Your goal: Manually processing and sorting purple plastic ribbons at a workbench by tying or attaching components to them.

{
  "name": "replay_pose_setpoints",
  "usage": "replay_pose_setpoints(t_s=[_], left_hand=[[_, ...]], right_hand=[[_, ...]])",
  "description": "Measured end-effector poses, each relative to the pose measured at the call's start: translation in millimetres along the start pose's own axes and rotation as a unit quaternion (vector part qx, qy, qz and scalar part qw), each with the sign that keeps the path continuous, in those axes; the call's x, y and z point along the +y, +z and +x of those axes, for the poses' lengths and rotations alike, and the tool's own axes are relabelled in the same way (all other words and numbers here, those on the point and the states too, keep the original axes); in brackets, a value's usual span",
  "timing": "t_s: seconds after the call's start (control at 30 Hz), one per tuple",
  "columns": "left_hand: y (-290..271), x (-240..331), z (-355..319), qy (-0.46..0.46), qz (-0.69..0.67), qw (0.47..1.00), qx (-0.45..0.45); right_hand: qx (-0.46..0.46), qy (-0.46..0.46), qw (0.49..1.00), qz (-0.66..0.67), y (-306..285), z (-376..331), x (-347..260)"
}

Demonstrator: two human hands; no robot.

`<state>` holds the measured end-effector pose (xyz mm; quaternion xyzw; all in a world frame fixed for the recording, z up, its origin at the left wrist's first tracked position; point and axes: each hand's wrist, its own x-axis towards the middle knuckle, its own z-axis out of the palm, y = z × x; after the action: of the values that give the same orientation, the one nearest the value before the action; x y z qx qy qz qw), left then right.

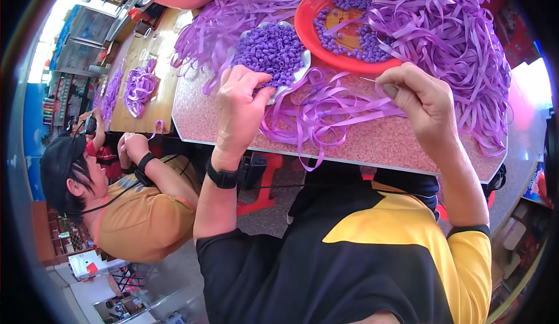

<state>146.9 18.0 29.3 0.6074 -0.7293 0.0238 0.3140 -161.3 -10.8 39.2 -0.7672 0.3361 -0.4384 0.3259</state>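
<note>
My left hand [236,105] is at the near left edge of a white dish [305,62] heaped with small purple beads [271,47]. Its thumb and forefinger curl together at the beads, and whatever lies between them is too small to make out. In my right hand [422,105] a thin needle [367,79] is pinched between thumb and forefinger, its tip pointing left. Loops of purple ribbon [329,117] with a few beads among them lie on the table between my hands.
A red tray [308,30] with more beads stands behind, beside a large pile of purple ribbons [454,50]. More ribbons [215,24] lie at the back left. A co-worker [140,207] sits to the left at a wooden table [166,85]. The pink speckled table [390,143] ends near me.
</note>
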Motion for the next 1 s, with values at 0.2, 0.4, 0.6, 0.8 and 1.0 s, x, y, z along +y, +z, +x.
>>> replay_pose_setpoints(t_s=[0.2,0.4,0.6,0.8,1.0], left_hand=[[7,-2,3,-0.016,0.042,0.997,-0.057],[0,40,12,-0.265,-0.498,0.825,-0.012],[36,96,4,-0.274,-0.784,0.547,-0.107],[53,124,4,-0.267,-0.819,0.499,-0.095],[61,137,2,-0.262,-0.827,0.487,-0.101]], right_hand=[[-0.006,0.034,0.999,0.029,0,0,2],[0.009,0.027,0.996,0.08,2,-2,0],[0.023,-0.026,0.997,0.066,-2,-3,-5],[0.027,-0.005,0.999,0.043,-8,-16,-7],[0.063,-0.016,0.994,0.087,-16,-24,-9]])
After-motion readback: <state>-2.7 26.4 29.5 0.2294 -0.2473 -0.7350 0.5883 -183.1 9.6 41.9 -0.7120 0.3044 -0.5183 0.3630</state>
